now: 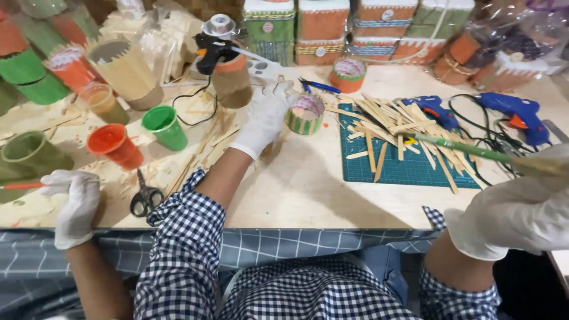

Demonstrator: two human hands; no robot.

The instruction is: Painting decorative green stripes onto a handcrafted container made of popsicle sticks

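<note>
My left hand [267, 115], in a white glove, reaches out over the table and grips the left side of a small round pot [306, 114] made of sticks with green stripes. At the lower right, my gloved right hand [521, 216] holds a long brush [468, 150] with green paint on it. The brush points left over a pile of wooden sticks [391, 121]. Those sticks lie on a green cutting mat [403, 169]. Both sleeves are checked.
Another person's gloved hand [74, 207] holds an orange brush at the left edge. Black scissors [145, 198], an orange cup [115, 145] and a green cup [165, 126] stand left. Two blue glue guns [515, 112] lie with cables at the right. Decorated stick boxes [323, 26] line the back.
</note>
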